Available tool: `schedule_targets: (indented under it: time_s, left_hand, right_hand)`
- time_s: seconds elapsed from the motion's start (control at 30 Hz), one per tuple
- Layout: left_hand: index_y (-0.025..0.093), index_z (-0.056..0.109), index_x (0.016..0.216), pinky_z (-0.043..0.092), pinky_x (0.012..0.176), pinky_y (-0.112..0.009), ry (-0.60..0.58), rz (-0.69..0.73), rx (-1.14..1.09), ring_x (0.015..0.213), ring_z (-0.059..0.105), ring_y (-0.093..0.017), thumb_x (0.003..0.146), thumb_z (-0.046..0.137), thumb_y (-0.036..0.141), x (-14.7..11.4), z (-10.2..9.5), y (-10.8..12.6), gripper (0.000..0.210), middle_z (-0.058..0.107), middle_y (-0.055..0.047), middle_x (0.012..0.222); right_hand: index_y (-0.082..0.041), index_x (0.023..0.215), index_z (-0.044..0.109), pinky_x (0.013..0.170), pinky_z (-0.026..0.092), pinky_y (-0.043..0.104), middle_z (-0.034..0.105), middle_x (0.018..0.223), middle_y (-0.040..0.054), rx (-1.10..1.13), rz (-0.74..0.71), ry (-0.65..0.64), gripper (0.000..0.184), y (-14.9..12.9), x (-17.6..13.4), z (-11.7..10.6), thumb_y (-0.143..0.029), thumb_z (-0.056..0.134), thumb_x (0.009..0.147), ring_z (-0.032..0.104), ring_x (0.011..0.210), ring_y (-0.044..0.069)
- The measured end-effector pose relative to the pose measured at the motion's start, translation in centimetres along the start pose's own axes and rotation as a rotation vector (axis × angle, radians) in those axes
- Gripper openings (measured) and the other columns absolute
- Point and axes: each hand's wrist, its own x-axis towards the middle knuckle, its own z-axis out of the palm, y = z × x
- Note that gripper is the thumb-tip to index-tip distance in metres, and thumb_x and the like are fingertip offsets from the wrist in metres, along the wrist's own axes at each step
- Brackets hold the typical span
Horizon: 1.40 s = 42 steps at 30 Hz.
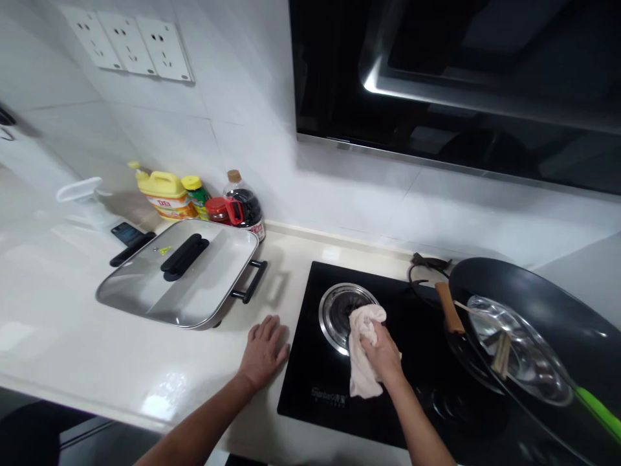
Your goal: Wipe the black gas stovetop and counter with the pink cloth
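Observation:
A pale pink cloth [363,372] is bunched in my right hand [385,353], whose fingers are closed round it. The cloth lies over the right side of the round metal burner [334,317] and hangs down onto the black glass cooktop [315,375]. My left hand [264,349] rests flat on the white countertop, fingers stretched out, just left of the cooktop's edge. Beyond that hand stands a rectangular electric pan [213,285] with a glass lid and black handles. The fingertips of my right hand are partly hidden in the cloth.
A large black wok [514,285] with a clear lid and a green-handled utensil [596,411] covers the cooktop's right side. Along the wall stand a yellow detergent jug [167,194] and a dark sauce bottle [247,204]. A black range hood [436,84] hangs above.

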Motion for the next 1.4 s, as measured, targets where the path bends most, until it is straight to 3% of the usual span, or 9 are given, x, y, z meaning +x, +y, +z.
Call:
schedule_targets:
  time_s: [0.17, 0.27, 0.37, 0.5, 0.67, 0.87, 1.2, 1.3, 1.4]
  left_hand:
    - [0.023, 0.068, 0.13, 0.04, 0.115, -0.054, 0.015, 0.001, -0.002, 0.144, 0.051, -0.035, 0.098, 0.057, 0.04, -0.2, 0.4, -0.1, 0.038, 0.062, -0.016, 0.15]
    - [0.023, 0.068, 0.13, 0.039, 0.115, -0.054, 0.016, -0.002, -0.015, 0.145, 0.05, -0.035, 0.097, 0.057, 0.039, -0.3, 0.4, -0.1, 0.039, 0.062, -0.015, 0.15]
    - [0.023, 0.067, 0.131, 0.039, 0.116, -0.054, 0.013, 0.0, -0.017, 0.145, 0.049, -0.035, 0.097, 0.057, 0.04, -0.3, 0.4, -0.1, 0.039, 0.061, -0.015, 0.15]
    - [0.025, 0.067, 0.132, 0.037, 0.117, -0.054, 0.013, -0.009, -0.032, 0.146, 0.048, -0.035, 0.097, 0.057, 0.04, -0.3, 0.3, 0.0, 0.04, 0.061, -0.014, 0.151]
    - [0.025, 0.068, 0.131, 0.037, 0.117, -0.054, 0.005, -0.015, -0.026, 0.145, 0.048, -0.035, 0.096, 0.057, 0.041, -0.3, 0.2, 0.1, 0.04, 0.061, -0.014, 0.151]
    - [0.024, 0.068, 0.132, 0.039, 0.116, -0.053, -0.004, -0.003, -0.008, 0.146, 0.048, -0.035, 0.098, 0.055, 0.043, -0.2, 0.0, 0.0, 0.041, 0.061, -0.015, 0.151]
    - [0.022, 0.069, 0.13, 0.04, 0.115, -0.054, 0.005, 0.004, 0.01, 0.145, 0.051, -0.035, 0.099, 0.055, 0.041, -0.1, 0.0, -0.2, 0.039, 0.063, -0.016, 0.15]
    - [0.023, 0.068, 0.131, 0.04, 0.116, -0.054, -0.001, 0.005, 0.016, 0.146, 0.05, -0.034, 0.099, 0.055, 0.041, -0.2, 0.0, -0.1, 0.039, 0.062, -0.015, 0.15]
    - [0.023, 0.067, 0.132, 0.04, 0.116, -0.054, 0.002, 0.002, 0.015, 0.146, 0.049, -0.034, 0.098, 0.056, 0.041, -0.2, 0.1, -0.1, 0.039, 0.062, -0.015, 0.151]
  right_hand:
    - [-0.029, 0.126, 0.07, 0.099, 0.055, 0.034, 0.072, 0.124, 0.004, 0.247, -0.103, -0.185, 0.044, 2.7, -2.7, -0.9, -0.037, 0.06, 0.084, 0.07, 0.113, 0.022]
    - [-0.026, 0.119, 0.069, 0.1, 0.054, 0.036, 0.07, 0.122, 0.0068, 0.343, -0.026, 0.018, 0.044, 4.5, -2.0, -3.7, -0.047, 0.06, 0.082, 0.069, 0.113, 0.025]
    - [-0.025, 0.134, 0.059, 0.101, 0.053, 0.04, 0.068, 0.128, 0.0084, 0.365, 0.09, 0.228, 0.06, 4.6, 0.7, -6.0, -0.055, 0.062, 0.083, 0.066, 0.116, 0.027]
    - [-0.026, 0.133, 0.059, 0.097, 0.051, 0.041, 0.072, 0.117, 0.0058, 0.2, 0.044, 0.083, 0.052, 0.7, 4.8, -5.0, -0.046, 0.06, 0.085, 0.067, 0.104, 0.026]
    - [-0.021, 0.135, 0.064, 0.105, 0.042, 0.045, 0.064, 0.134, 0.0132, -0.22, -0.201, 0.008, 0.046, -5.3, 7.2, -2.0, -0.031, 0.054, 0.091, 0.057, 0.126, 0.031]
    - [-0.025, 0.128, 0.069, 0.108, 0.037, 0.044, 0.066, 0.136, 0.0094, -0.347, -0.451, -0.116, 0.039, -7.0, 6.5, -2.6, -0.02, 0.056, 0.092, 0.053, 0.13, 0.03]
    - [-0.031, 0.131, 0.07, 0.111, 0.038, 0.046, 0.065, 0.146, 0.0027, -0.178, -0.671, -0.202, 0.049, -2.4, 1.3, -2.8, -0.011, 0.051, 0.09, 0.054, 0.132, 0.028]
    - [-0.032, 0.127, 0.071, 0.109, 0.041, 0.045, 0.067, 0.141, 0.0016, -0.096, -0.641, -0.166, 0.045, -0.3, 0.4, -3.3, -0.015, 0.049, 0.091, 0.055, 0.131, 0.027]
    - [-0.029, 0.123, 0.071, 0.112, 0.042, 0.047, 0.069, 0.134, 0.0047, 0.002, -0.487, -0.014, 0.038, 2.5, 0.2, -4.1, -0.025, 0.05, 0.091, 0.055, 0.131, 0.028]
